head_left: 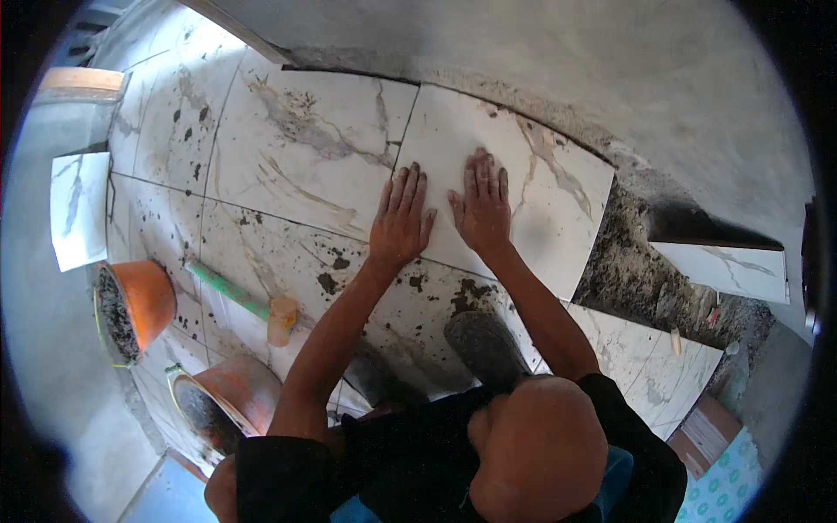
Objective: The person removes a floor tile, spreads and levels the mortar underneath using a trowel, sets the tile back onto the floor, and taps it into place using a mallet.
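Both my hands lie flat on the white marble-veined floor tiles, fingers outstretched. My left hand (401,213) rests across the seam between the tile (305,122) on the left and the tile (549,227) on the right. My right hand (481,202) presses palm down on the right tile, beside my left hand and slightly higher in view. That right tile borders a rough, dark strip of bed material (623,261) along the wall. Dark crumbs and smears mark several tiles around my hands and boots (479,340).
Orange buckets (148,296) (248,388) of grey material stand at left, near a green tool (222,283) and small container (283,318). A cut tile (80,209) leans on the left wall, another piece (724,266) at right. Grey walls (610,52) border the floor. Boxes (706,436) sit lower right.
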The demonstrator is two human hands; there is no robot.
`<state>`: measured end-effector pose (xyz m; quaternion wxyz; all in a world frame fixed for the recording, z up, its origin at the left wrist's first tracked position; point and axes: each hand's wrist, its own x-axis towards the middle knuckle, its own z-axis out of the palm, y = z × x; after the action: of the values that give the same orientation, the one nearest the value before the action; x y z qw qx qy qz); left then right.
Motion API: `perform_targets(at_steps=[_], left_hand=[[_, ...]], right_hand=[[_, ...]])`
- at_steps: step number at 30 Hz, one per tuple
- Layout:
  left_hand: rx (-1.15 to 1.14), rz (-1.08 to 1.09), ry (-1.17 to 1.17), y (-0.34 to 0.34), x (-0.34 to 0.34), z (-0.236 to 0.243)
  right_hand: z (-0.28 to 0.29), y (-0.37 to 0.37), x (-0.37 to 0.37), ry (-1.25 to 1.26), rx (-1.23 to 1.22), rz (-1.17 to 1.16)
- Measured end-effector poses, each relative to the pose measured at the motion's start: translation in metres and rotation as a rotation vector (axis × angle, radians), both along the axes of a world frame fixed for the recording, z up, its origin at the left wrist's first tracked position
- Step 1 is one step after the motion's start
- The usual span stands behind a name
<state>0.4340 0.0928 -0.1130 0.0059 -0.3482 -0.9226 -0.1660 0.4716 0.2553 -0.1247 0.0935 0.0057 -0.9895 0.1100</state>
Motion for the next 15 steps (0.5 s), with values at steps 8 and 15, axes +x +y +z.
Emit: perform_targets(at_steps=[8, 15], left_hand=[[0.016, 0.025, -0.043, -0.001, 0.004, -0.004], [-0.001, 0.399, 0.039, -0.054, 0.010, -0.021]], right_hand=[[-0.002, -0.005, 0.013, -0.011, 0.034, -0.008], [0.068, -0.012, -0.025, 0.177, -0.159, 0.073]])
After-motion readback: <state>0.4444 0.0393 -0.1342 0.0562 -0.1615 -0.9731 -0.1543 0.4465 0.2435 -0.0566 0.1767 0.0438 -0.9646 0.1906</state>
